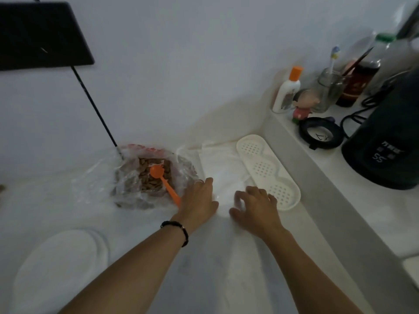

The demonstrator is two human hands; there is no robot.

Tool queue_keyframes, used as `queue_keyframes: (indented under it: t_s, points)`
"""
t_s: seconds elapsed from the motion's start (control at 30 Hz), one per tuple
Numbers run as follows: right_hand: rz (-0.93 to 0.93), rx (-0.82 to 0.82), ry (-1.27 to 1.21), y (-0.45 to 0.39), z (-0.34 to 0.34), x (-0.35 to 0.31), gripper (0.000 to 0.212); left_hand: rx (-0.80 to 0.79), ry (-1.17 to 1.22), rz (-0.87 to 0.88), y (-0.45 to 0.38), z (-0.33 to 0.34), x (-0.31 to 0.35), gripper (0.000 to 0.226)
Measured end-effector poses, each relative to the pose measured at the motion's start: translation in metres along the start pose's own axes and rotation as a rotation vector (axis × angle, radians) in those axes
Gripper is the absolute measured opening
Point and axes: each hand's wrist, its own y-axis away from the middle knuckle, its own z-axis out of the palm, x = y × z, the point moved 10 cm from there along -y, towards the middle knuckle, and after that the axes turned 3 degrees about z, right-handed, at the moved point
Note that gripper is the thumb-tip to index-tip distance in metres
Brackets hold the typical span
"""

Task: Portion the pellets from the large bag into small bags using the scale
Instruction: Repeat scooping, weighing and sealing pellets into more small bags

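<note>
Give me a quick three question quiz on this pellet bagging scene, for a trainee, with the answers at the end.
1. True or false: the orange scoop lies in the large bag of pellets.
2. Which wrist wears the dark bracelet? A. left B. right C. neither
3. Fill in: the perforated white tray lies to the ______ of the right hand.

Key: 1 true; 2 A; 3 right. The left hand and right hand both rest on thin white plastic sheets between bag and tray.
</note>
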Motion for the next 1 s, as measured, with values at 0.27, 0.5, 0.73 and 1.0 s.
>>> queue_keyframes:
  t_s: [0.27, 0.5, 0.73, 1.0]
  points:
    - [-0.016, 0.097, -0.058, 0.013, -0.008, -0.001, 0.043, 0.125, 0.283, -0.006, 0.006, -0.014, 0.002, 0.034]
    - [0.146, 0.374, -0.535, 0.021, -0.083, 0.003, 0.084, 0.143, 0.460, 0.118, 0.040, -0.076, -0.007, 0.018]
    - [0.160, 0.063, -0.957, 0.034, -0.086, -0.055, 0.066, 0.208, 0.578, 0.053, 0.093, -0.138, -0.077, 0.020]
    - [0.098, -0.060, -1.184, 0.084, -0.060, -0.172, 0.013, 0.330, 0.853, -0.177, 0.190, -0.181, -0.193, 0.026]
